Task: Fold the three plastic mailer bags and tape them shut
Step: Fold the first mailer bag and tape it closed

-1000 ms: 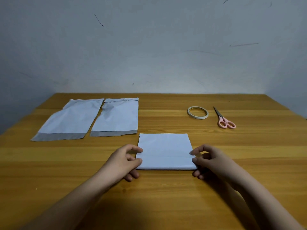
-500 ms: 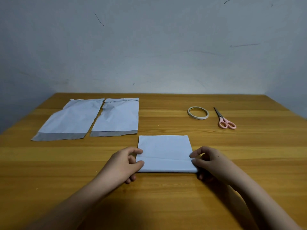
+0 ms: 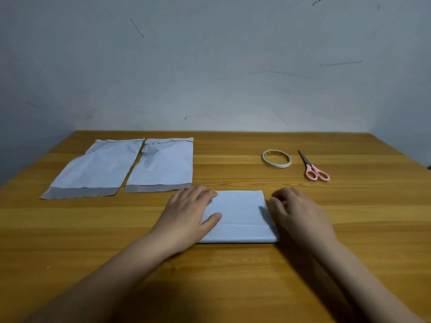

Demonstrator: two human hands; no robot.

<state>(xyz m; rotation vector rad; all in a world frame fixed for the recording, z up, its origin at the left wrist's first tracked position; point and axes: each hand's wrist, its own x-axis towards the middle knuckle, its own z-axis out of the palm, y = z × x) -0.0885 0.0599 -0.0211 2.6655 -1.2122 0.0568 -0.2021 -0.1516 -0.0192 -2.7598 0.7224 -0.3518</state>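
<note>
A folded white mailer bag (image 3: 240,215) lies flat on the wooden table (image 3: 233,276) in front of me. My left hand (image 3: 189,213) rests flat on its left part, fingers straight and thumb on the bag. My right hand (image 3: 296,213) sits at the bag's right edge with its fingers curled; whether they pinch the edge is not visible. Two unfolded white mailer bags lie side by side at the back left, one (image 3: 93,169) further left and one (image 3: 163,165) beside it, each with a grey strip at its near end.
A roll of tape (image 3: 276,159) lies at the back right of the table. Pink-handled scissors (image 3: 313,167) lie just right of it. A grey wall stands behind the table's far edge.
My left hand has moved up from the bag's left edge and now lies flat on it. My right hand has slid further back along the right edge. The bag looks flatter.
</note>
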